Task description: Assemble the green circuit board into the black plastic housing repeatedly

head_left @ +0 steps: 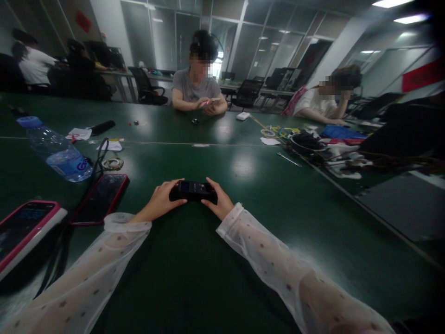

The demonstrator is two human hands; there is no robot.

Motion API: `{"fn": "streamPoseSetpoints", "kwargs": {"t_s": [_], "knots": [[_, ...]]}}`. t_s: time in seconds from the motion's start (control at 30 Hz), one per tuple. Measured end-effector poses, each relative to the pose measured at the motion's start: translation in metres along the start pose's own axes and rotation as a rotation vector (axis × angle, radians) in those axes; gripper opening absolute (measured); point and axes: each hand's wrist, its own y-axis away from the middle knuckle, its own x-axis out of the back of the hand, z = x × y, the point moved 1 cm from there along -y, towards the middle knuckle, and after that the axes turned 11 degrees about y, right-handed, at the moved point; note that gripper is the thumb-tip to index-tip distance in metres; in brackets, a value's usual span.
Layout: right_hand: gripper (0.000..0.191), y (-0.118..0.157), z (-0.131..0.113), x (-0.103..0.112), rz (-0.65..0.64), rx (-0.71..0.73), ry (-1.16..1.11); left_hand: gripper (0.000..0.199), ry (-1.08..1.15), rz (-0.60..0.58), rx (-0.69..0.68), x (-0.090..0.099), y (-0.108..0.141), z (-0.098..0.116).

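Note:
A small black device [193, 189] with a dark screen on its top lies level at the middle of the green table [250, 204]. My left hand [163, 199] grips its left end, thumb along the near side and fingers at the far side. Its right end is held the same way by my right hand [219, 199]. Left of my hands lies a phone with a red edge [100, 199]. Another phone in a pink and white case [26, 232] is nearer the left edge of the view.
A tilted water bottle [57, 150] and black cables stand left. Across the table, a person in grey [196, 88] holds a phone. A cable pile [313, 141], a wrench [289, 159] and a grey flat panel [405, 204] lie right.

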Motion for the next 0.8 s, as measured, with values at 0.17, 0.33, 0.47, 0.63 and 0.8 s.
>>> {"fn": "streamPoseSetpoints", "kwargs": {"t_s": [0.17,0.33,0.47,0.63,0.8], "knots": [[0.072,-0.0008,-0.0030,0.0017,0.000,-0.009,-0.006,0.072,-0.003,-0.003,-0.001,0.0002,0.0000,0.0000],[0.071,-0.0011,-0.0032,0.0020,0.003,-0.002,-0.015,0.071,0.000,-0.011,-0.017,0.0004,0.0000,-0.0002],[0.071,-0.0016,-0.0035,0.0013,0.009,0.006,-0.010,0.071,-0.004,-0.006,-0.021,0.0002,0.0003,-0.0004],[0.070,-0.0016,-0.0063,0.0020,0.008,-0.016,-0.015,0.072,0.004,-0.008,-0.031,0.0004,0.0004,-0.0007],[0.061,-0.0014,-0.0095,0.0034,0.017,-0.056,-0.025,0.073,0.005,-0.010,-0.017,0.0009,0.0008,0.0002]]}}
